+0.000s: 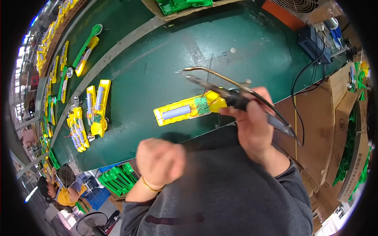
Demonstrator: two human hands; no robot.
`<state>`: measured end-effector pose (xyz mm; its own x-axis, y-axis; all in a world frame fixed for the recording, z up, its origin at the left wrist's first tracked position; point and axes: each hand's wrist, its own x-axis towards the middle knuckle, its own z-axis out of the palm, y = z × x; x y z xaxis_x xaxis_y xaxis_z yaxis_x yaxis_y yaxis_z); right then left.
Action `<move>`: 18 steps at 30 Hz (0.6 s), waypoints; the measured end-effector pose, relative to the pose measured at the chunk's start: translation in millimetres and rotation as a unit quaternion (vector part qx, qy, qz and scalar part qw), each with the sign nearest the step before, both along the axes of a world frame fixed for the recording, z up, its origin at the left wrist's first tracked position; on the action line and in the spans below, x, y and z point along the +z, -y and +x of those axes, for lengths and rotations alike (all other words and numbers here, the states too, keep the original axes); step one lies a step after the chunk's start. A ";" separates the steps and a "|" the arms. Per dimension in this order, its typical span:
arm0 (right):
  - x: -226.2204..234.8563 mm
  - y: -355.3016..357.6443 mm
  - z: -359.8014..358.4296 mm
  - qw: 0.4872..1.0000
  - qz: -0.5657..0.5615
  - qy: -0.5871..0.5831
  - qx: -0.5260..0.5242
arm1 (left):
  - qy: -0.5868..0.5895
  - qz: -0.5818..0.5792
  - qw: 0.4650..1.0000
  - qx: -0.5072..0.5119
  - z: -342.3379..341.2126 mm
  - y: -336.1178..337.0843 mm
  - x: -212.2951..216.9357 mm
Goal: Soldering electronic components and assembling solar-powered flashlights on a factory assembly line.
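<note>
My right hand (pixel 254 124) grips a soldering iron (pixel 220 91) by its black handle, the tip pointing left above the green table. Just under the iron lies an open yellow plastic housing (pixel 189 110) holding a pale blue cylindrical cell and a small green circuit board (pixel 202 105) with thin wires. My left hand (pixel 160 161) is closed in a fist near my chest, below the table's near edge, with a gold bangle on the wrist; nothing shows in it.
Several more yellow housings (pixel 98 106) with cells lie on the green table (pixel 157 63) to the left. Green plastic parts (pixel 118 179) fill a bin below. Cardboard boxes (pixel 346 102) and a blue power unit (pixel 315 43) stand right. Another person (pixel 59 192) sits lower left.
</note>
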<state>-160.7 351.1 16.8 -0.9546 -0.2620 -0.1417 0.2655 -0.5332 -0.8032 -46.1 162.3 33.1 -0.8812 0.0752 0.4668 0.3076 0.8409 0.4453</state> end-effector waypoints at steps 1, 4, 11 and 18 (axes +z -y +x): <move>-5.7 4.8 2.1 1.000 0.010 -0.004 0.020 | -0.003 0.039 0.995 0.094 4.1 1.7 -10.7; -20.8 15.8 -2.4 0.999 0.020 0.003 0.049 | 0.115 0.238 0.926 0.269 -1.8 -2.1 -24.7; -30.4 19.6 -5.2 0.997 0.023 0.041 0.055 | 0.036 0.061 0.997 0.040 -48.4 -20.4 -20.5; -30.9 19.1 -6.8 0.997 -0.021 0.060 0.053 | 0.155 0.047 0.987 -0.020 -64.7 -19.5 -16.1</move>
<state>-167.5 332.0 -14.1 -0.8984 -0.3683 -0.2393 0.4143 -0.5293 -0.7404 -110.8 181.8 17.0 -0.9800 0.0819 0.1816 0.1762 0.7817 0.5982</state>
